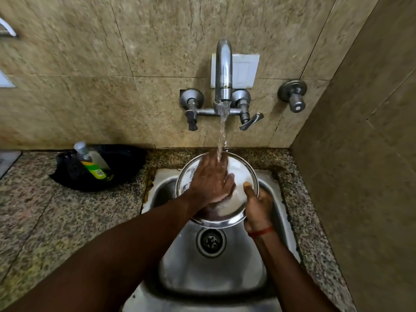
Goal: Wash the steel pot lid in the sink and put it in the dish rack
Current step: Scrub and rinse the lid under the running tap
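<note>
The right hand (pixel 256 206) fingers pinch the rim of the wet steel lid (pixel 238 176); the left hand (pixel 210 181) lies flat, fingers spread. The lid is probably stiff, light and slippery.

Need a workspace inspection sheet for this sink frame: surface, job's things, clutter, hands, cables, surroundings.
Surface: speckled granite counter around a steel sink; drain uncovered.
Job's things: steel pot lid held tilted over the sink under the running water stream; dish rack not in view.
Clutter: soap bottle lying in a black pan on the counter, left of the sink.
Hands: left hand flat on the lid's face, rubbing; right hand gripping the lid's rim, red thread on the wrist.
Cables: nothing seen.
Surroundings: wall tap, two valves, white wall plate, beige tiles.
</note>
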